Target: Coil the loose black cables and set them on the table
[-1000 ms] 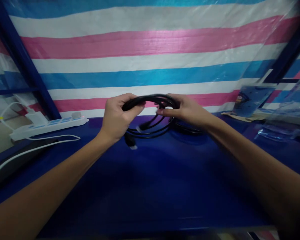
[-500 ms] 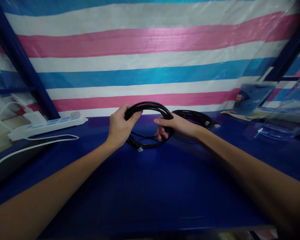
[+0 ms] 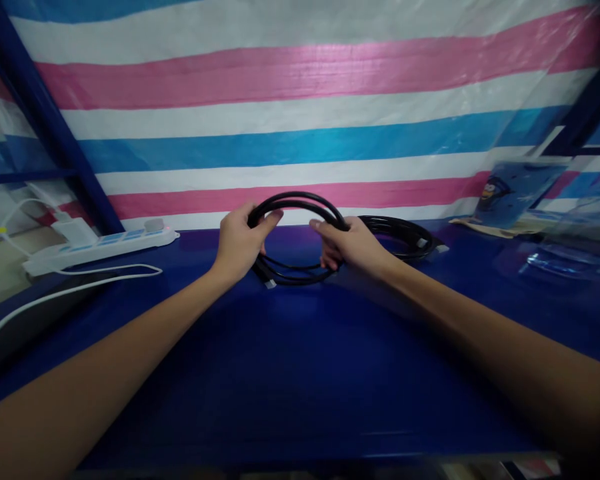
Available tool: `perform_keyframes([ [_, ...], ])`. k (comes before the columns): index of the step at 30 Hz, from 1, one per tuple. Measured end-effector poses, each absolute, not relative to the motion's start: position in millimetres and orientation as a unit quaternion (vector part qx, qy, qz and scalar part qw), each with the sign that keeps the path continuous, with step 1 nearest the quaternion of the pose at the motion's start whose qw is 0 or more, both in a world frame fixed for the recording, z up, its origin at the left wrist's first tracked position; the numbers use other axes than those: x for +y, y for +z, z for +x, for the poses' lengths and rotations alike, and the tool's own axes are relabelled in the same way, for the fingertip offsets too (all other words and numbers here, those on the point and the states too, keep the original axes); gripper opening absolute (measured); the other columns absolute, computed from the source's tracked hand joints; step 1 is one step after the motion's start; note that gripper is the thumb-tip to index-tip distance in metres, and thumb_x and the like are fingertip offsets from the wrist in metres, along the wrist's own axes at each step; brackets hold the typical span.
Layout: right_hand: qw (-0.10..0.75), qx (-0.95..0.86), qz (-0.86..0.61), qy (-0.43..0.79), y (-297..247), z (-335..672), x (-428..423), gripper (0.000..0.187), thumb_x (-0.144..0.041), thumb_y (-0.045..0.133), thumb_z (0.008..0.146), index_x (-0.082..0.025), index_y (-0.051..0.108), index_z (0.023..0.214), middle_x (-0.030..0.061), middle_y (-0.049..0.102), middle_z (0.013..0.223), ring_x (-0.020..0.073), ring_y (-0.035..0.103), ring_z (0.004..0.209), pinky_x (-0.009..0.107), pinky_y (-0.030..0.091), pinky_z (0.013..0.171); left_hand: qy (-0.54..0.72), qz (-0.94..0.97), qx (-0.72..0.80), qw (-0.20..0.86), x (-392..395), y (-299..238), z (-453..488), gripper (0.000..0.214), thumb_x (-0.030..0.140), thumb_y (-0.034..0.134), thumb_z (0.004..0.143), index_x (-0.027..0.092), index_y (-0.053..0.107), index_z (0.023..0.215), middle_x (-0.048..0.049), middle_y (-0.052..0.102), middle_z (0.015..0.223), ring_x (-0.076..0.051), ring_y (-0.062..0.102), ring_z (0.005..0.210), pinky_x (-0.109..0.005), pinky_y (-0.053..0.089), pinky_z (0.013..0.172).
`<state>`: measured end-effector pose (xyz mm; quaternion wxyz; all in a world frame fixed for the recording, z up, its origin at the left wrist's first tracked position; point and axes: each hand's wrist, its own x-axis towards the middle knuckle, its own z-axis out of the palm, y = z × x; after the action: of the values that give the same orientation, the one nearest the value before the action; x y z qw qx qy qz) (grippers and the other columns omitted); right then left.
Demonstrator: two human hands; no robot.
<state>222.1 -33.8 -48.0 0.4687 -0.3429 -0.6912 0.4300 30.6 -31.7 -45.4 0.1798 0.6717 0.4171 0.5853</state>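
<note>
A coil of black cable (image 3: 295, 200) stands nearly upright on the blue table (image 3: 300, 373), its lower loops resting on the surface. My left hand (image 3: 237, 243) grips the coil's left side with fingers wrapped round the strands. My right hand (image 3: 350, 243) is closed on the coil's right side. A plug end (image 3: 270, 283) sticks out low by my left hand. A second black cable coil (image 3: 405, 237) lies flat on the table just right of my right hand, with silver plug ends showing.
A white power strip (image 3: 100, 247) with a plugged-in charger and a white lead sits at the back left. A blue printed packet (image 3: 515, 193) and clear plastic bags (image 3: 570, 257) lie at the back right. A striped tarp hangs behind the table.
Both hands have lowered the coil from the air onto the table and shifted it slightly left. The second coil, hidden before, shows beside my right hand.
</note>
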Motion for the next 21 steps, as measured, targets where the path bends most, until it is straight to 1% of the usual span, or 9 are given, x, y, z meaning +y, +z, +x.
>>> perform_keyframes([
  [2,0.515,-0.636,-0.337,0.465,-47.1,217.5,-36.1,0.044,-0.046,0.062,0.083,-0.02,0.041,0.055,-0.0088,0.032,0.037,0.0071,0.037,0.031,0.025,0.041,0.04,0.606,0.657,0.395,0.211,-33.7,-41.4,34.3,0.028,0.046,0.063,0.079,0.022,0.052,0.073,0.0072,0.041,0.04,-0.01,0.043,0.034,-0.024,0.034,0.038],
  [4,0.52,-0.612,-0.356,0.478,-48.6,216.0,-35.5,0.032,-0.042,0.062,0.084,-0.018,0.049,0.066,-0.0083,0.04,0.04,0.0063,0.037,0.03,0.023,0.039,0.036,0.608,0.651,0.398,0.22,-33.4,-42.2,37.4,0.029,0.047,0.064,0.079,0.021,0.051,0.073,0.0073,0.042,0.038,-0.01,0.042,0.032,-0.024,0.034,0.037],
  [7,0.483,-0.653,-0.397,0.427,-54.4,218.8,-31.4,0.025,-0.036,0.058,0.086,-0.015,0.054,0.073,-0.001,0.058,0.054,0.0071,0.047,0.035,0.022,0.039,0.037,0.598,0.653,0.434,0.165,-29.1,-51.5,38.2,0.031,0.042,0.067,0.077,0.021,0.047,0.065,0.006,0.045,0.041,-0.009,0.045,0.036,-0.023,0.036,0.041],
  [9,0.464,-0.686,-0.404,0.389,-56.9,221.1,-30.0,0.022,-0.034,0.058,0.086,-0.015,0.053,0.076,0.0028,0.063,0.063,0.0088,0.055,0.04,0.021,0.04,0.039,0.606,0.652,0.44,0.121,-27.0,-56.5,37.4,0.032,0.041,0.067,0.076,0.02,0.046,0.063,0.0057,0.046,0.044,-0.008,0.047,0.039,-0.022,0.037,0.044],
  [11,0.463,-0.701,-0.397,0.369,-56.4,222.0,-31.3,0.017,-0.032,0.06,0.085,-0.016,0.052,0.084,0.0034,0.065,0.07,0.0101,0.058,0.043,0.021,0.041,0.04,0.616,0.645,0.434,0.125,-27.4,-56.2,37.8,0.029,0.041,0.066,0.078,0.02,0.049,0.066,0.0057,0.047,0.046,-0.008,0.048,0.04,-0.022,0.037,0.044],
  [14,0.509,-0.712,-0.378,0.302,-52.9,220.3,-36.2,0.016,-0.029,0.056,0.087,-0.018,0.051,0.098,0.002,0.065,0.078,0.0083,0.055,0.04,0.022,0.04,0.039,0.649,0.607,0.403,0.218,-30.4,-48.0,42.0,0.021,0.035,0.067,0.076,0.02,0.053,0.072,0.0068,0.047,0.047,-0.008,0.048,0.037,-0.022,0.034,0.039],
  [16,0.55,-0.712,-0.37,0.231,-52.3,218.7,-38.9,0.016,-0.03,0.051,0.089,-0.02,0.052,0.101,0.0007,0.063,0.079,0.007,0.053,0.04,0.022,0.04,0.04,0.657,0.586,0.366,0.301,-31.1,-43.9,45.0,0.021,0.033,0.069,0.074,0.021,0.052,0.072,0.0088,0.042,0.046,-0.006,0.042,0.033,-0.022,0.03,0.035],
  [19,0.557,-0.72,-0.376,0.173,-57.1,217.8,-39.5,0.017,-0.034,0.049,0.091,-0.019,0.054,0.097,-0.0006,0.061,0.072,0.0067,0.052,0.043,0.022,0.041,0.044,0.618,0.589,0.348,0.387,-29.3,-48.0,43.1,0.033,0.031,0.071,0.072,0.02,0.043,0.058,0.0103,0.031,0.039,-0.004,0.031,0.03,-0.022,0.028,0.035],
  [21,0.536,-0.729,-0.379,0.194,-62.5,219.0,-38.4,0.017,-0.035,0.05,0.09,-0.018,0.054,0.094,-0.0014,0.059,0.065,0.0072,0.052,0.042,0.023,0.041,0.045,0.587,0.598,0.356,0.413,-28.1,-56.0,35.7,0.042,0.027,0.072,0.071,0.021,0.036,0.051,0.0101,0.028,0.036,-0.005,0.032,0.03,-0.022,0.033,0.039],
])
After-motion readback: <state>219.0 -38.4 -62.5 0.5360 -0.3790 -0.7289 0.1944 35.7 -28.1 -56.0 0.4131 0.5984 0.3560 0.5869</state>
